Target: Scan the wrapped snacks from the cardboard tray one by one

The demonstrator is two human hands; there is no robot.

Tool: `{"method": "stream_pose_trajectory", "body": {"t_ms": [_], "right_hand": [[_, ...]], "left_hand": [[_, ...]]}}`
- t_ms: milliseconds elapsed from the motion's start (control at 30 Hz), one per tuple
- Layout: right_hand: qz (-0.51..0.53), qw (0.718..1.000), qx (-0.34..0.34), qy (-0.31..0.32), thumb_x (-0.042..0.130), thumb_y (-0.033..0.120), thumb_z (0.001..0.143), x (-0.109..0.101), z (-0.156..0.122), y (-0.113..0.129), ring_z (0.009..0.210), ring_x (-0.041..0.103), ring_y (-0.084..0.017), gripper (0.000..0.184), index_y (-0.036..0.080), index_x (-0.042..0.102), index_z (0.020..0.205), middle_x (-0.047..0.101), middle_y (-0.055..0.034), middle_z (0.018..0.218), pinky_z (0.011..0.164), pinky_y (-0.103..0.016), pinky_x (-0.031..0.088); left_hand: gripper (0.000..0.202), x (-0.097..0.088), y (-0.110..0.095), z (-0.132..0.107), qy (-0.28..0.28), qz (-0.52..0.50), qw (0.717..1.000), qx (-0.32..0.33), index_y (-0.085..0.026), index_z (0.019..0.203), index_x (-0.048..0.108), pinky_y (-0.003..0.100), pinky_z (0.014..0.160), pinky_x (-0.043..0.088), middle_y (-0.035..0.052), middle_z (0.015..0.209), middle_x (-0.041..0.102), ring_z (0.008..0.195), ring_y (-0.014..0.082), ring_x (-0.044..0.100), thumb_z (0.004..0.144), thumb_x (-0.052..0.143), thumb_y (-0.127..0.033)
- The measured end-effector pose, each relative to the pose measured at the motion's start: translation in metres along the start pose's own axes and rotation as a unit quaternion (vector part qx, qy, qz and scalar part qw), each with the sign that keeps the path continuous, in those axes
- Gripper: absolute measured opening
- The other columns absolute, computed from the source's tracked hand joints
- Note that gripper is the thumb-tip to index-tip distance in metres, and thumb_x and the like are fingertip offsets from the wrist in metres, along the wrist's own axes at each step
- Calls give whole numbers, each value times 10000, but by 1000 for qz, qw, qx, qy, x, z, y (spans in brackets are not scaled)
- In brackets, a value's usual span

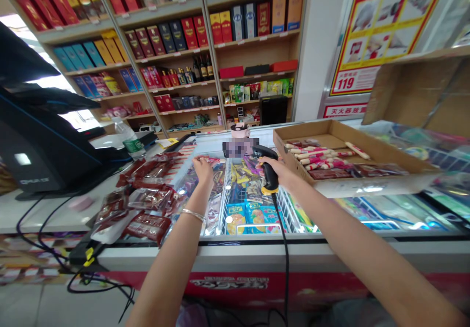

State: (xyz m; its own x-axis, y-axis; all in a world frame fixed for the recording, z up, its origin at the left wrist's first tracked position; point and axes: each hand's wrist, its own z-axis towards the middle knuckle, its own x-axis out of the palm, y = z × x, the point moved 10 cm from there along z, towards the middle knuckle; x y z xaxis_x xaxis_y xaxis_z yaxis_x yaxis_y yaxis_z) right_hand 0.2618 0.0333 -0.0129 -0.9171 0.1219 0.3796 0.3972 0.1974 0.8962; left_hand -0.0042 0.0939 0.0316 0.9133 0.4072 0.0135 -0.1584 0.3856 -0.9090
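My right hand [276, 169] is shut around the grip of a black handheld barcode scanner [270, 175] with a yellow base, and its black cord hangs down past the freezer's front. My left hand [202, 167] lies over the freezer's far edge, its fingers closed on a small red-and-white snack packet [210, 159]. A pixelated patch [238, 148] hides something just beyond the scanner's head. Red vacuum-packed snacks [149, 199] lie in a heap left of my left hand, and a cardboard tray of wrapped sausage sticks [319, 155] sits right of the scanner.
A glass-topped chest freezer [253, 236] full of colourful packets runs below my hands. A black till terminal [40, 141] and a water bottle [127, 136] stand at left, with loose cables [73, 263] below. Shelves of boxed liquor [165, 38] fill the back wall.
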Motion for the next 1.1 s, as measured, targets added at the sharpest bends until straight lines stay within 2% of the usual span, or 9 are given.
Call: {"method": "stream_pose_trajectory", "body": {"t_ms": [100, 267, 433, 633, 833, 1000, 1100], "right_hand": [[-5, 1000, 0, 8, 609, 170, 772, 1, 0, -1, 437, 506, -87, 99, 102, 557, 722, 593, -47, 576, 412, -193, 426], [-8, 1000, 7, 16, 617, 180, 767, 2, 1, -5, 434, 505, -82, 104, 94, 573, 728, 598, -45, 600, 411, -194, 423], [-15, 1000, 1, 12, 627, 174, 761, 1, 1, -3, 439, 504, -79, 101, 91, 582, 725, 595, -43, 593, 414, -189, 425], [-18, 1000, 6, 10, 634, 182, 757, -1, 2, -5, 442, 508, -83, 111, 88, 581, 730, 592, -47, 590, 418, -193, 431], [-15, 1000, 8, 18, 627, 187, 761, 0, 5, -6, 430, 504, -85, 114, 95, 571, 724, 593, -49, 584, 407, -195, 421], [-19, 999, 5, 28, 612, 175, 771, 2, 5, -6, 425, 507, -82, 102, 99, 568, 721, 593, -45, 581, 402, -192, 423], [-32, 999, 8, 36, 626, 183, 765, 2, 6, -7, 429, 518, -87, 104, 100, 573, 731, 598, -44, 587, 403, -196, 433]], "left_hand": [[65, -8, 21, 0, -58, -51, 993, -91, -232, 812, 295, 211, 694, 526, 1, 867, 503, 741, 52, 588, 857, 331, -203], [246, -10, 18, -7, -84, -137, 979, -124, -221, 816, 315, 239, 753, 531, -52, 763, 481, 659, 37, 588, 788, 553, -166], [354, -11, 6, -10, -83, -197, 971, -104, -224, 853, 300, 241, 767, 526, -41, 786, 573, 686, 47, 625, 735, 595, -68], [410, -5, 1, -12, -65, -241, 964, -95, -219, 847, 305, 235, 741, 504, -19, 759, 667, 702, 81, 650, 678, 606, 4], [266, -7, 0, -8, -74, -252, 963, -66, -173, 770, 420, 215, 702, 489, 22, 810, 674, 710, 80, 634, 663, 630, -50], [228, -10, -1, -2, -66, -192, 979, -36, -150, 779, 543, 219, 644, 496, -30, 658, 590, 591, 72, 591, 613, 697, -178], [271, -10, -4, -1, -63, -187, 980, -20, -150, 799, 566, 225, 647, 501, -37, 637, 564, 607, 83, 599, 579, 717, -194]]}}
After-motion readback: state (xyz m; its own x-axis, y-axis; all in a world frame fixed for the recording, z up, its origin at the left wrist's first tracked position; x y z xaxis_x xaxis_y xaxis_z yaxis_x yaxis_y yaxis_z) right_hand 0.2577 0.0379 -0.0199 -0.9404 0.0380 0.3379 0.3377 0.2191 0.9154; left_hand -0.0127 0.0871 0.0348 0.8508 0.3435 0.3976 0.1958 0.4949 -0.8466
